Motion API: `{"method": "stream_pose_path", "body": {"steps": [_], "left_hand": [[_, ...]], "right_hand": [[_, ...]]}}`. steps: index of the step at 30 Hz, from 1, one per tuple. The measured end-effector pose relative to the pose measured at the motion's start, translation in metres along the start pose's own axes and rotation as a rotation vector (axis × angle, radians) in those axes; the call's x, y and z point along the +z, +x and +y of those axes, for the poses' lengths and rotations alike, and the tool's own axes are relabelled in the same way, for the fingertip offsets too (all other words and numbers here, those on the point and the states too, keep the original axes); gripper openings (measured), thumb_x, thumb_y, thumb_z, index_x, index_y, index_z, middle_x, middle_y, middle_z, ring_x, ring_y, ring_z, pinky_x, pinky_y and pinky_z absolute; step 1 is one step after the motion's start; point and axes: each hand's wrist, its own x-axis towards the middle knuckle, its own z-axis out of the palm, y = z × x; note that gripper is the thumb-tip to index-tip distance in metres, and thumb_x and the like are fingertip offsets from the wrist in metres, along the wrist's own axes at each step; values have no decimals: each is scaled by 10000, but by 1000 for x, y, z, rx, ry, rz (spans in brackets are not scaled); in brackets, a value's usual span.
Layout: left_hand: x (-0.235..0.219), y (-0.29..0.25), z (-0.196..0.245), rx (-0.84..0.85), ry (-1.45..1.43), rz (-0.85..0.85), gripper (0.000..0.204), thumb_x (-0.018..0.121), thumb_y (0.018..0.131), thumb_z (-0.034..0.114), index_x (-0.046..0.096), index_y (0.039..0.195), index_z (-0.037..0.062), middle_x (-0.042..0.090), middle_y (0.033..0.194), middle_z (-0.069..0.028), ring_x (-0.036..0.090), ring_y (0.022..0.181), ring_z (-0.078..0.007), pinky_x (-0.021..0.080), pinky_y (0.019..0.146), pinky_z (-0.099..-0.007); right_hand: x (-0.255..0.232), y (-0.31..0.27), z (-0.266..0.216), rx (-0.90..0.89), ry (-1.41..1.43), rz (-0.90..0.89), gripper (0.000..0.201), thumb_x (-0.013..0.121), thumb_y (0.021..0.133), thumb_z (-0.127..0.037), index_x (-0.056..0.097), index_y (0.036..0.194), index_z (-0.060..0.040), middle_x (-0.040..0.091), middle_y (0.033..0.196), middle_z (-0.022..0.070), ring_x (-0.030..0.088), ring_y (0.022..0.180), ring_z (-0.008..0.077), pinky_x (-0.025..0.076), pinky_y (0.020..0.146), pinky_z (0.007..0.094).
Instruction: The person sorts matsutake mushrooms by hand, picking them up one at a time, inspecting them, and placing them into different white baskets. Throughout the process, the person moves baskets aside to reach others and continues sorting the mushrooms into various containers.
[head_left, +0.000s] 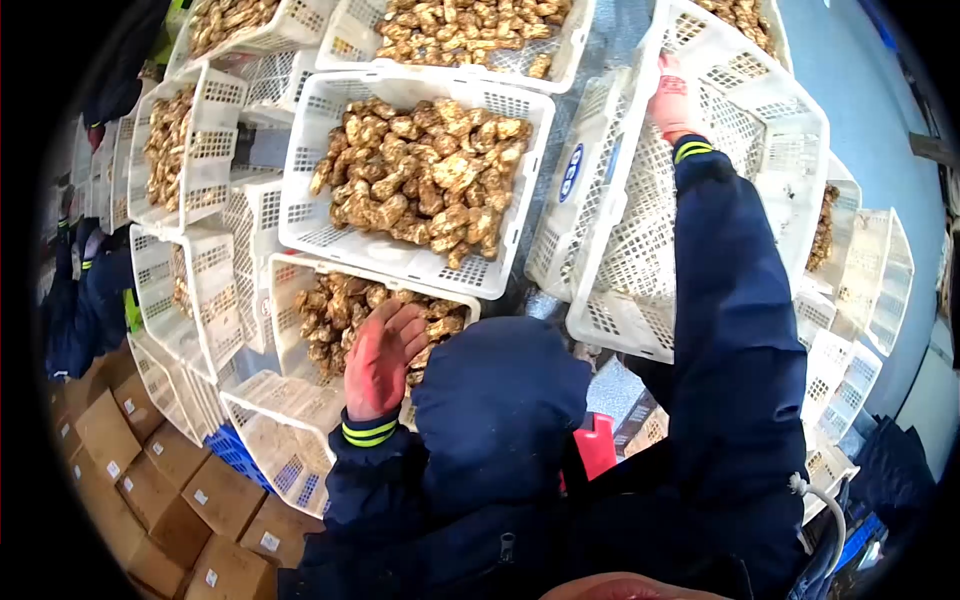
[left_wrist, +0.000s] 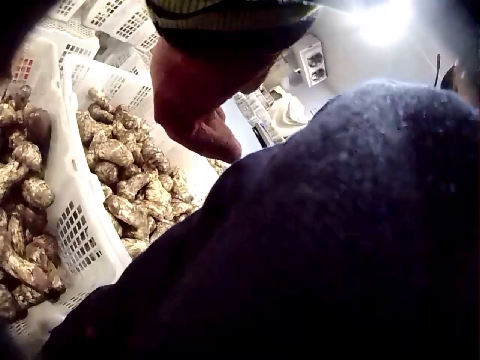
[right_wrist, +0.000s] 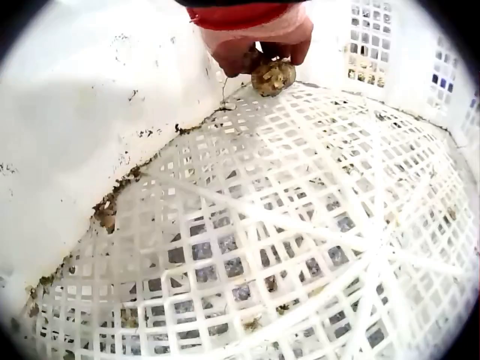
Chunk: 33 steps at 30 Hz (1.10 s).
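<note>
My right hand (head_left: pixel 674 100) reaches far into a white plastic crate (head_left: pixel 735 130) with a mesh bottom. In the right wrist view its fingers hold a small knobbly brown tuber (right_wrist: pixel 274 77), close over the mesh in a corner. Dirt crumbs (right_wrist: pixel 109 214) line the seam between wall and bottom. My left hand (head_left: pixel 382 355) hovers with fingers extended over a crate of brown tubers (head_left: pixel 325 325) in front of me, holding nothing. In the left wrist view that left hand (left_wrist: pixel 196 105) hangs beside a crate wall (left_wrist: pixel 94 232), with tubers (left_wrist: pixel 135 176) behind it.
A fuller crate of tubers (head_left: pixel 430 180) stands just ahead, another (head_left: pixel 460 30) beyond it. White crates (head_left: pixel 190 150) are stacked to the left, more (head_left: pixel 870 280) to the right. Cardboard boxes (head_left: pixel 180 500) sit at the lower left. Another person's dark sleeve (head_left: pixel 100 290) shows at the left edge.
</note>
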Motion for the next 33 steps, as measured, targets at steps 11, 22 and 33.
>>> {"method": "stream_pose_path", "body": {"steps": [11, 22, 33], "left_hand": [[26, -42, 28, 178, 77, -167, 203, 494, 846, 175, 500, 974, 17, 542, 1020, -153, 540, 888, -229, 441, 762, -348], [106, -113, 45, 335, 236, -568, 411, 472, 846, 164, 375, 1194, -33, 498, 1127, -165, 528, 974, -239, 418, 842, -335], [66, -106, 40, 169, 166, -345, 316, 545, 827, 265, 504, 1026, 23, 594, 913, -107, 589, 764, -175, 477, 599, -256]], "right_hand": [[-171, -25, -21, 651, 1477, -189, 375, 472, 856, -155, 412, 1195, -8, 534, 1033, 132, 584, 897, 254, 470, 787, 343], [-332, -73, -185, 103, 1441, -807, 374, 447, 869, -213, 451, 1184, -14, 586, 829, 61, 582, 752, 124, 453, 657, 229], [-327, -66, -263, 2, 1157, -746, 342, 469, 851, -240, 512, 1115, -28, 612, 903, 73, 583, 736, 106, 467, 653, 217]]}}
